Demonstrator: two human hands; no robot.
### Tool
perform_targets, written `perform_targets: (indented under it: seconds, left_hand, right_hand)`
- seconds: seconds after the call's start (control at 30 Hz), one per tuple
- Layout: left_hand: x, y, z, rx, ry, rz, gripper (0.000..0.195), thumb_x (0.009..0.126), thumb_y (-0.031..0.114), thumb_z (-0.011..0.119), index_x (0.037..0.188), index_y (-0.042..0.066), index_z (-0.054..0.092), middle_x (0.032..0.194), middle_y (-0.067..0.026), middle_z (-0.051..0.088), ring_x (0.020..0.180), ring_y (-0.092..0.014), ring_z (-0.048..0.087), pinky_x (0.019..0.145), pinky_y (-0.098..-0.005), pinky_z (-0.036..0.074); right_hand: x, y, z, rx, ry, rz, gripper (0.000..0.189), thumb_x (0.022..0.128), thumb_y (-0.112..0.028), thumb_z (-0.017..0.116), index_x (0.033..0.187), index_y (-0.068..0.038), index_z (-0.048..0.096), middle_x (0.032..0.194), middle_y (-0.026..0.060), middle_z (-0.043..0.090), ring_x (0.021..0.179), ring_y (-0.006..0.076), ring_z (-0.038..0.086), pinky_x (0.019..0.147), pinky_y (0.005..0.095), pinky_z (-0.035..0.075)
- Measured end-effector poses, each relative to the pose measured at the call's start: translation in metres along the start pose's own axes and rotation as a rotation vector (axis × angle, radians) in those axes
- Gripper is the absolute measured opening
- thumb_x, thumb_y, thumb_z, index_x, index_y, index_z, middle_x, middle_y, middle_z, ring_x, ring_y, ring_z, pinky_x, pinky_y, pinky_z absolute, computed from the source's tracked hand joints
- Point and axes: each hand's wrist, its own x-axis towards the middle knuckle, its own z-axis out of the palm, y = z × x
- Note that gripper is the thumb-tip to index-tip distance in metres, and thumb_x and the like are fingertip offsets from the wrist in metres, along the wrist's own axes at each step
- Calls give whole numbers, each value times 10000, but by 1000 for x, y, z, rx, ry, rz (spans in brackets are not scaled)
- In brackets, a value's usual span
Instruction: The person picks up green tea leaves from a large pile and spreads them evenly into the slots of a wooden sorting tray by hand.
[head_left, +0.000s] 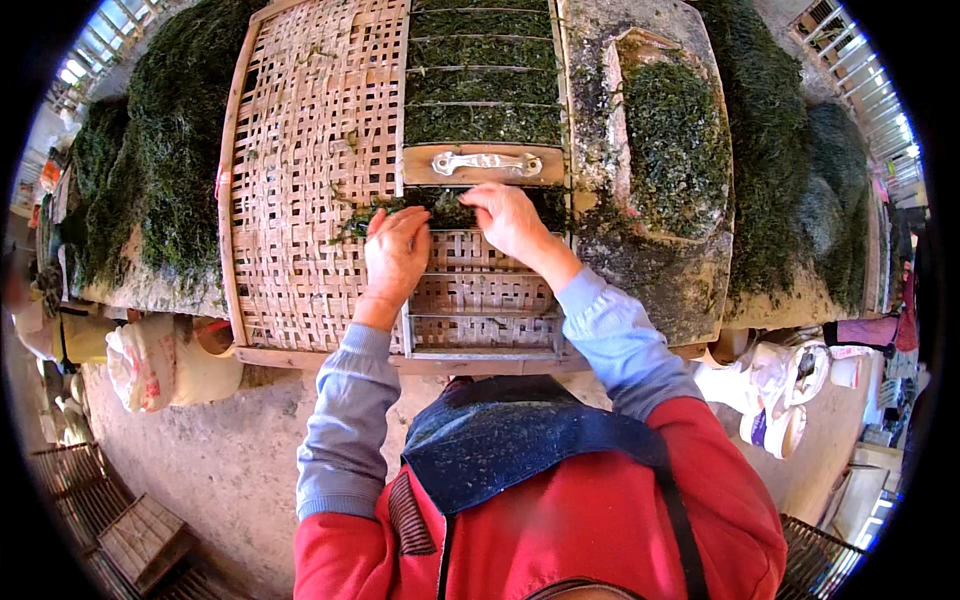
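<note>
My left hand (397, 251) is over the left side of a slatted frame (409, 334), its fingertips at a clump of dark green, seaweed-like strands (352, 223). My right hand (514, 225) bends inward over the same slot, fingers curled down to the green layer (442, 204). Whether either hand grips any strands is hidden. Just beyond the fingers lies a wooden block (491, 178) with a shiny metal handle (487, 163). Past the block, green material (484, 82) fills several slots. Nearer me, the slots show bare woven mat (487, 289).
A woven bamboo tray (307, 180) lies under the frame. To its right, more green material (667, 142) sits on a stained board (667, 285). Large green heaps (187, 142) flank both sides. White bags (146, 364) and buckets (787, 431) stand below table level.
</note>
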Motion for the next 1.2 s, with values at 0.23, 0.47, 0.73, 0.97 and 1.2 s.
perform_targets:
  seconds: [0.23, 0.47, 0.73, 0.97, 1.2]
  left_hand:
    - [-2, -41, -7, 254, -152, -75, 559, 666, -28, 593, 1215, 46, 515, 1385, -110, 384, 1314, -318, 314, 1067, -452, 266]
    - [7, -64, 5, 188, -162, -11, 522, 651, -69, 559, 1164, 27, 559, 1375, -116, 402, 1313, -323, 324, 1071, -415, 286]
    - [13, -59, -4, 263, -151, -13, 355, 664, -20, 562, 1009, 32, 628, 1282, -84, 490, 1261, -303, 390, 1031, -409, 329]
    - [59, 31, -4, 573, -608, -119, 359, 826, 146, 546, 1140, -7, 466, 1019, -215, 595, 828, -330, 644, 687, -420, 525]
    - [84, 73, 1, -251, -488, 95, 455, 720, 11, 615, 1162, 114, 582, 994, -119, 642, 788, -235, 647, 712, -323, 523]
  right_hand:
    - [-20, -39, 1, -308, -113, -107, 278, 841, -108, 472, 1084, -31, 585, 1194, 101, 541, 1158, 279, 462, 1005, 433, 361]
    - [-8, -24, 34, -250, -199, -177, 386, 832, -75, 469, 1213, -64, 532, 1375, 76, 416, 1271, 269, 395, 1053, 431, 318]
    - [-11, -39, 38, -258, -186, -130, 416, 821, -62, 491, 1236, -49, 511, 1388, 79, 410, 1316, 245, 342, 1083, 426, 276]
    - [-12, -29, 61, -297, -107, -107, 385, 829, -147, 490, 1203, -68, 534, 1311, 96, 478, 1245, 249, 412, 1062, 437, 280]
    - [-13, -32, 56, -308, 29, -124, 259, 821, -169, 502, 1051, -109, 604, 1050, 106, 620, 1004, 247, 570, 875, 438, 416]
